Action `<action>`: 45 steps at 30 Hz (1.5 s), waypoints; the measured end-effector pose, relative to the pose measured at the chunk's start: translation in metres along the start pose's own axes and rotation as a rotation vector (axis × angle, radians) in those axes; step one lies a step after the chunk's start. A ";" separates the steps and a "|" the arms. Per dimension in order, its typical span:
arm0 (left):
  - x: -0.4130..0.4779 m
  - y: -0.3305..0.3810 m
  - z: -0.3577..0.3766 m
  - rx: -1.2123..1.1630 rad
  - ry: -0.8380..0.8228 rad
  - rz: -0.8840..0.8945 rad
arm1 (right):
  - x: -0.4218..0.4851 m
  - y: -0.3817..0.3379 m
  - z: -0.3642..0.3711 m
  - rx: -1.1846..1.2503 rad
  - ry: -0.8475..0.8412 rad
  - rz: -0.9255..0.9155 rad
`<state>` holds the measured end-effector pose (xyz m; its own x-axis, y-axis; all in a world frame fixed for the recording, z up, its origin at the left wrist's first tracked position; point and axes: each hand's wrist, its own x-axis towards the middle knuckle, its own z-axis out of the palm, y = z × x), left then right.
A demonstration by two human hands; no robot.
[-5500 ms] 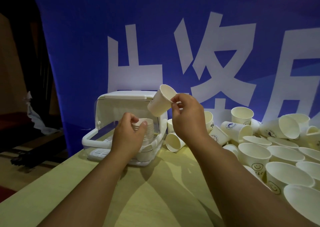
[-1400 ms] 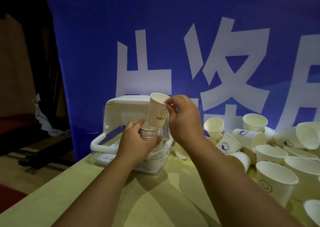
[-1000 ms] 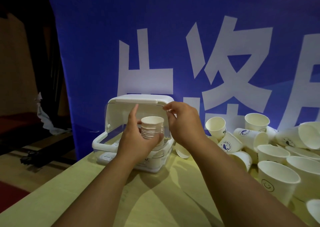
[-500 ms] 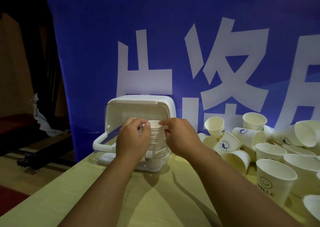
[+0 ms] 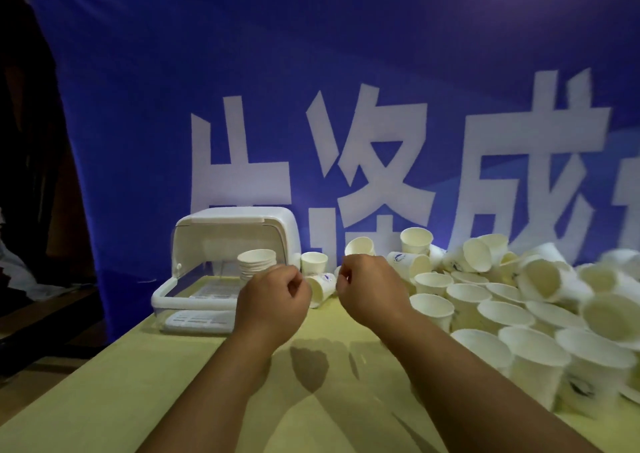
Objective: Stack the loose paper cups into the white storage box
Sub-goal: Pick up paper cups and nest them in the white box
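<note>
Cup stack (image 5: pixel 256 262) white, nested, upright in storage box (image 5: pixel 239 220); left hand (image 5: pixel 273 300), right hand (image 5: pixel 372 290) fingers curled, empty

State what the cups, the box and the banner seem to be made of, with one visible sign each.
Cups: likely paper, matte white; thin walls, printed logos.
Box: seemingly plastic, smooth white shell with a clear lid; moulded rounded corners.
Banner: probably fabric or vinyl, blue with printed white characters; which is unclear.
</note>
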<state>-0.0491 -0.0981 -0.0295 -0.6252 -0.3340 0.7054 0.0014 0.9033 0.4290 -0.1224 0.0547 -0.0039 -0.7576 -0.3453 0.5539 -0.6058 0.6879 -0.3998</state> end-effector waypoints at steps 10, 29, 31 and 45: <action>-0.056 0.107 0.037 -0.065 -0.397 -0.036 | -0.083 0.057 -0.087 -0.210 -0.010 0.057; -0.049 0.124 0.074 0.000 -0.458 -0.117 | -0.155 0.129 -0.092 -0.154 0.083 0.069; -0.050 0.112 0.063 -0.011 -0.411 -0.118 | -0.141 0.124 -0.089 -0.103 0.109 0.078; -0.034 0.029 0.017 -0.134 -0.156 -0.173 | -0.084 0.075 -0.044 -0.036 0.294 0.200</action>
<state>-0.0414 -0.0559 -0.0504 -0.7382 -0.4250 0.5239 -0.0192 0.7895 0.6134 -0.0939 0.1633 -0.0486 -0.7547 -0.0065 0.6560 -0.4398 0.7470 -0.4985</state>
